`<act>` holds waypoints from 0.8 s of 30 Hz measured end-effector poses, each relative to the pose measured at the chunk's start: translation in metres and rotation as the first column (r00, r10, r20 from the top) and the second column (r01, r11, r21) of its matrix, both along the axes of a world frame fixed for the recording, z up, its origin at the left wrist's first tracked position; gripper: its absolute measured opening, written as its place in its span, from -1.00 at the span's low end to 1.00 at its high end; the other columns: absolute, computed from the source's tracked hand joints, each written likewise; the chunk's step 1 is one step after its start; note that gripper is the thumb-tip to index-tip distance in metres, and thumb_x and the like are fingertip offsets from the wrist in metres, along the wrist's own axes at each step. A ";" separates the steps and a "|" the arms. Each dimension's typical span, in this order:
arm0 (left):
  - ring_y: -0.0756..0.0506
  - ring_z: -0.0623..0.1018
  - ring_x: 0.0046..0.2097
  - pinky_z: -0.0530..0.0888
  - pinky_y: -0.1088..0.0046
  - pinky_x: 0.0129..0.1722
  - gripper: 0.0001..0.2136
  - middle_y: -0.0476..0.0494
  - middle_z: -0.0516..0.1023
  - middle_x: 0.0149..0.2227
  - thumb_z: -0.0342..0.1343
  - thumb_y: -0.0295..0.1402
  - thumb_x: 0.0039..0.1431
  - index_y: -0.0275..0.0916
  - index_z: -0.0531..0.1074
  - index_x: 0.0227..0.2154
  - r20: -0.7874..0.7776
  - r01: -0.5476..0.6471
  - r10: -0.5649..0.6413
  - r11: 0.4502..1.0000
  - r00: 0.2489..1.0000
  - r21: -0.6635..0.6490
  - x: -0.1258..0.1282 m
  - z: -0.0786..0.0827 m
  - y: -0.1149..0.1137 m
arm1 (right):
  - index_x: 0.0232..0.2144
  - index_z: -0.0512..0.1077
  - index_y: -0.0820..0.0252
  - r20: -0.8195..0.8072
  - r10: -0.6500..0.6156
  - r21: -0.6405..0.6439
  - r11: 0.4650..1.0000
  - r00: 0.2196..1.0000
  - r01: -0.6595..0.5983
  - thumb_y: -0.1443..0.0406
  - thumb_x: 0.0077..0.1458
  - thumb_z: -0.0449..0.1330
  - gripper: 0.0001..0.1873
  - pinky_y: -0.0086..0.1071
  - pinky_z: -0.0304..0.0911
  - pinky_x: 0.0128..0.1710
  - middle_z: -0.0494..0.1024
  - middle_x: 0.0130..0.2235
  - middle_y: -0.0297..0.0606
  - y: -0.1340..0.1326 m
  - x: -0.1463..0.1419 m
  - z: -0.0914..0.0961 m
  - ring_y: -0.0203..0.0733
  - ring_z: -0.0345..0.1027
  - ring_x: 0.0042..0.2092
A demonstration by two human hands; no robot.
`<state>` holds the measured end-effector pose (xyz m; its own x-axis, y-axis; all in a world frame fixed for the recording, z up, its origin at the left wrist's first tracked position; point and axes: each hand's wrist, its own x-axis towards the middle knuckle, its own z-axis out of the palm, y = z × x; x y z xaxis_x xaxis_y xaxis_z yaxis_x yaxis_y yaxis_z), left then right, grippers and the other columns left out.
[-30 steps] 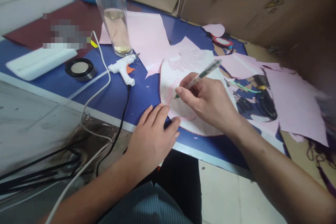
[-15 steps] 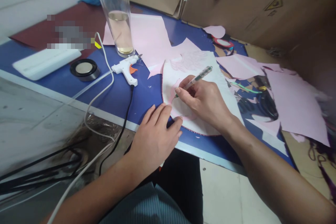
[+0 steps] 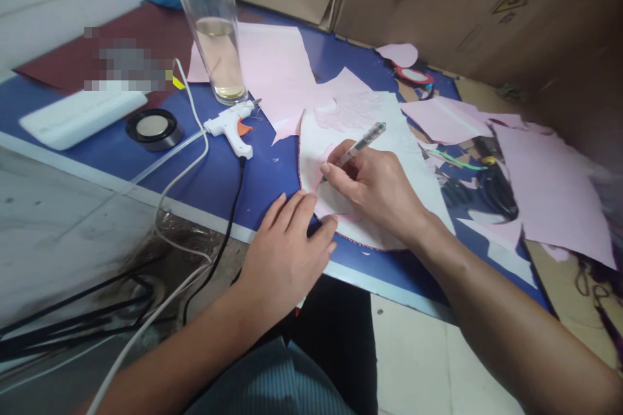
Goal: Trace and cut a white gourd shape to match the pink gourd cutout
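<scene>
A clear-barrelled pen [image 3: 366,139] is held in my right hand [image 3: 377,181], its tip down near pink marking on a white sheet [image 3: 389,117]. The sheet has a curved lower edge with a dark red rim, and pink patches show on its surface. My left hand [image 3: 287,240] lies with fingers spread at the sheet's lower left edge, its fingertips touching it. Part of the sheet is hidden under my right hand and forearm.
Left of the sheet lie a white glue gun [image 3: 235,128] with cords, a tape roll [image 3: 154,128] and a white box-like device [image 3: 82,118]. A glass bottle [image 3: 219,52] stands behind. Pink paper [image 3: 555,188], scraps and black-handled scissors [image 3: 501,188] lie right; cardboard boxes [image 3: 462,13] rise at the back.
The view has shifted very slightly. My right hand and the pen have moved a little to the left; my left hand stays in place at the sheet's edge.
</scene>
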<state>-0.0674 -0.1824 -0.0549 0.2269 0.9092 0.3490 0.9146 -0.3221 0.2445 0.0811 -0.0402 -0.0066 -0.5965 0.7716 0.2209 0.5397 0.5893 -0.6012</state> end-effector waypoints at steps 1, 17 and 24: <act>-0.35 0.45 0.36 0.35 -0.09 0.39 -0.70 -0.41 0.49 0.24 0.10 -0.31 0.44 -0.21 0.55 0.13 0.000 0.001 -0.001 1.000 1.000 0.000 0.000 0.000 0.000 | -0.34 0.53 0.20 -0.001 -0.002 -0.002 1.000 1.000 0.002 0.18 0.38 0.24 -0.74 -0.30 0.12 -0.36 0.55 -0.41 -0.33 0.000 0.000 0.000 -0.26 0.30 -0.43; -0.35 0.47 0.34 0.38 -0.12 0.36 -0.72 -0.44 0.50 0.24 0.10 -0.33 0.44 -0.22 0.55 0.11 0.005 0.007 -0.007 1.000 1.000 0.017 0.000 -0.001 0.001 | -0.36 0.50 0.19 -0.037 -0.023 -0.007 1.000 0.999 0.023 0.15 0.37 0.24 -0.71 -0.29 0.13 -0.36 0.59 -0.38 -0.30 0.002 0.002 -0.001 -0.25 0.31 -0.42; -0.35 0.47 0.34 0.37 -0.10 0.37 -0.72 -0.41 0.51 0.22 0.12 -0.32 0.43 -0.20 0.55 0.12 0.005 0.005 -0.005 1.000 1.000 0.018 0.000 0.000 0.001 | -0.34 0.53 0.19 -0.015 0.008 -0.035 0.999 1.000 -0.009 0.16 0.37 0.23 -0.73 -0.31 0.10 -0.38 0.54 -0.43 -0.33 -0.002 0.001 -0.001 -0.26 0.27 -0.44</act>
